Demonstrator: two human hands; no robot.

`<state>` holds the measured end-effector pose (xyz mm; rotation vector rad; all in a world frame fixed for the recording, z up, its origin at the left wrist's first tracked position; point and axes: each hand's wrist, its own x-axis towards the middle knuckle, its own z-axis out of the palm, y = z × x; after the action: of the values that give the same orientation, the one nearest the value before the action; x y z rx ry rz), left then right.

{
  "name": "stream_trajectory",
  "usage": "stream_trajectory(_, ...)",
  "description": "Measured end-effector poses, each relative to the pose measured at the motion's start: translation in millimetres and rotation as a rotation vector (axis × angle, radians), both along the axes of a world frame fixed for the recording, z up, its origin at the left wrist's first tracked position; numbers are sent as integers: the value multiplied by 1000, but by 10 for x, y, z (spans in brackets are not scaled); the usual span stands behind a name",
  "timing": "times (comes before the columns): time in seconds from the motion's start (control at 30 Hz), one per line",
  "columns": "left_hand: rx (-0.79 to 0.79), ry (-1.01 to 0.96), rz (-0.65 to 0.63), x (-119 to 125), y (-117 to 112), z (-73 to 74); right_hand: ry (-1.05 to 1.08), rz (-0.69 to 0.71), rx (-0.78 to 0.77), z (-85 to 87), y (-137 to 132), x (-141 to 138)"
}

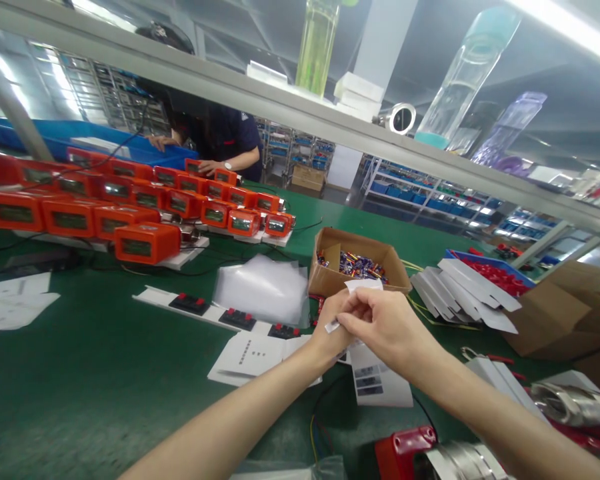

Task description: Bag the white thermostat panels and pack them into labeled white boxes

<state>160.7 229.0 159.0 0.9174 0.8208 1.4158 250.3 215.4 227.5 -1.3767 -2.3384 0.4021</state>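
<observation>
My right hand (pixel 380 323) is closed, its thumb and forefinger pinching a small white label (pixel 333 326) over the back of my left hand (pixel 329 331). My left hand is partly covered by the right one, and its fingers curl around white paper (pixel 364 285) that sticks out above both hands. Below the hands shows a label sheet (pixel 383 387) with grey printed blocks. Whether the upper paper and this sheet are one piece is hidden. Left of my hands, a printed white booklet (pixel 255 357) lies beside a white strip (pixel 160 297) carrying black-and-red terminal blocks (pixel 237 319).
A cardboard box (pixel 360 243) of small parts stands just beyond my hands. Orange-framed lamps (pixel 147 243) fill the left. A red fixture (pixel 405 448) lies near the front. Folded white pieces (pixel 463 293) lie right. A shelf (pixel 280 100) crosses overhead; a co-worker (pixel 230 137) works opposite.
</observation>
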Motion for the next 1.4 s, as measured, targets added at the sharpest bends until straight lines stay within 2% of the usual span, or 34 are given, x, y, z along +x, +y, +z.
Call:
stream_trajectory(0.1,-56,54,10,-33,37,-109,-81,-54,165,6,45,122)
stream_trajectory(0.2,-179,80,21,-86,75,-282,-150,-180,197,40,235,408)
stream_trajectory(0.3,-325,119,-9,-123,88,-458,-272,-369,214,36,541,849)
stream_trajectory(0.43,-460,169,-84,-167,80,-620,-422,-638,233,-15,919,1593)
stream_trajectory(0.6,-436,298,-62,-437,0,-755,-625,-973,231,-91,1108,2449)
stream_trajectory(0.7,-349,429,6,-676,-79,-817,-738,-1068,223,-194,1131,2793)
stream_trajectory(0.77,-359,456,25,-809,-136,-828,-803,-1076,220,-289,1160,2933)
stream_trajectory(0.87,-394,442,27,-939,-223,-796,-877,-1045,217,-405,1249,3032)
stream_trajectory(0.97,-394,412,21,-1006,-301,-715,-915,-1015,201,-401,1334,3055)
stream_trajectory(1.1,-336,389,5,-1040,-375,-539,-904,-1016,229,-178,1297,3021)
stream_trajectory(1.23,-241,338,13,-992,-429,-346,-792,-993,318,126,1079,2860)
stream_trajectory(1.33,-165,290,10,-911,-468,-235,-629,-888,368,256,842,2584)
stream_trajectory(1.4,-94,258,0,-866,-502,-152,-505,-746,347,272,640,2297)
